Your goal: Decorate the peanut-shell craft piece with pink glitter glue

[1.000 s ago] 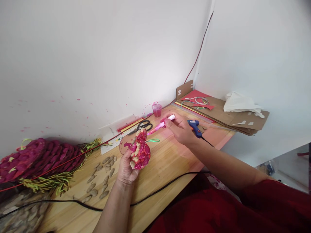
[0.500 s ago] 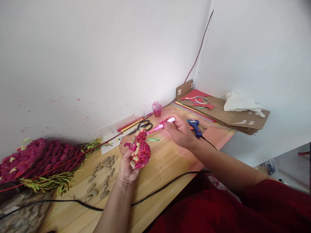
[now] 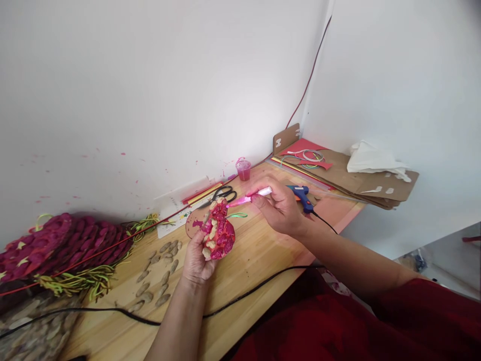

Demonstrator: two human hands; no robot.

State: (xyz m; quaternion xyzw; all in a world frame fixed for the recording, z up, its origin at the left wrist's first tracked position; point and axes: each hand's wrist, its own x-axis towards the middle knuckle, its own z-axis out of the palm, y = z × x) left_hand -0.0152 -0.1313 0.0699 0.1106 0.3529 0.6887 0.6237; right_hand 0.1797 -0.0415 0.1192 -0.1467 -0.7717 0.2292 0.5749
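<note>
My left hand (image 3: pixel 198 258) grips a gourd-shaped craft piece (image 3: pixel 224 235), a red board with peanut shells stuck on it. Many of its shells are coated magenta, while those along the left side are bare tan. A light green cord loop (image 3: pixel 237 215) sticks out at its right. My right hand (image 3: pixel 276 205) is closed around a paintbrush (image 3: pixel 248 198) with a white handle and pink-stained front part. The brush tip touches or nearly touches the upper part of the piece. Behind my left hand lies a brown paint-stained round piece (image 3: pixel 192 223).
Loose peanuts (image 3: pixel 164 278) lie on the wooden table at left, near a stack of magenta peanut-covered pieces (image 3: pixel 78 240). Scissors (image 3: pixel 225 193), a cup of pink paint (image 3: pixel 243 170), a blue glue gun (image 3: pixel 303 198) and cardboard (image 3: pixel 338 175) sit farther back. A black cable (image 3: pixel 259 288) crosses the front.
The brush has shifted very slightly along the upper part of the piece, and my right hand has moved a little with it. My left hand's hold looks unchanged.
</note>
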